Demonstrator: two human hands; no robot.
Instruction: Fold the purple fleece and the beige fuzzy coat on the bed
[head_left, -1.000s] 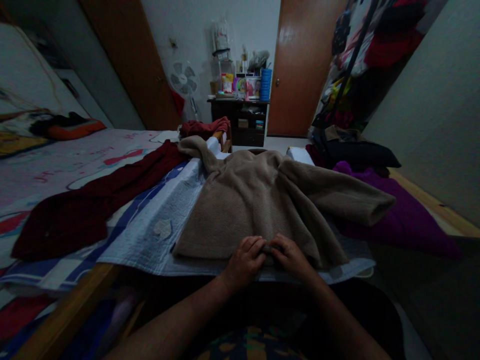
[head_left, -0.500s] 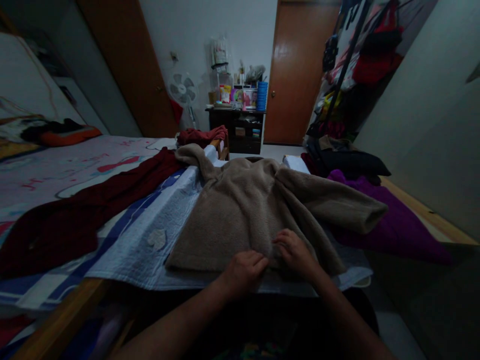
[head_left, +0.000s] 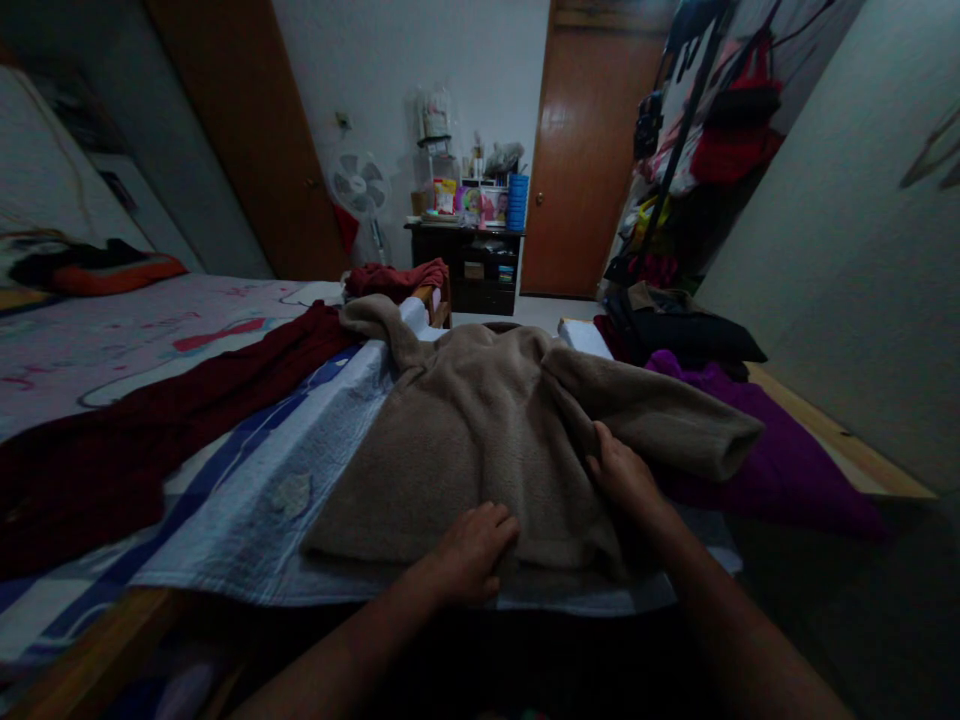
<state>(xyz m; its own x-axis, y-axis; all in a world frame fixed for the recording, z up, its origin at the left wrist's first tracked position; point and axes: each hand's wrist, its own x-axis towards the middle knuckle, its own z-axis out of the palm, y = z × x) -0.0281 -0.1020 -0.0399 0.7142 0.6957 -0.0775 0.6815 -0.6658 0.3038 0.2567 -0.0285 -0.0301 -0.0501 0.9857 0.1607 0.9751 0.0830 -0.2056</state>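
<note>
Lying flat on the pale cover: a brown, fuzzy coat [head_left: 450,450], spread out directly in front of the person, over a whitish quilted cover [head_left: 240,550].
Coat's direction: the long axis runs away from the person, hem nearest, collar end toward the dark cabinet [head_left: 450,245] at the far wall.
Sleeves: one reaches up and leftward, bent, its end beside a dark red garment [head_left: 172,420]; the other slants right and toward the person, cuff overlapping a purple garment [head_left: 795,470].
Left hand [head_left: 476,550]: palm down over the hem, loosely spread, thumb apart from the fingers.
Right hand [head_left: 626,480]: at the coat's right side, fingertips touching a fold below the sleeve; whether they pinch the cloth, I cannot tell.
In the way: the left hand and wrist hide part of the hem; the purple garment lies close on the right.
Around: a bed with a pink printed sheet [head_left: 150,355] at left, dark folded clothes [head_left: 682,330] at right, a white fan [head_left: 360,188] and a wooden door [head_left: 585,180] behind.
Writing: pink script on the sheet, too blurred to read; a yellow-and-red packet [head_left: 444,195] on the cabinet has print too small to make out.
</note>
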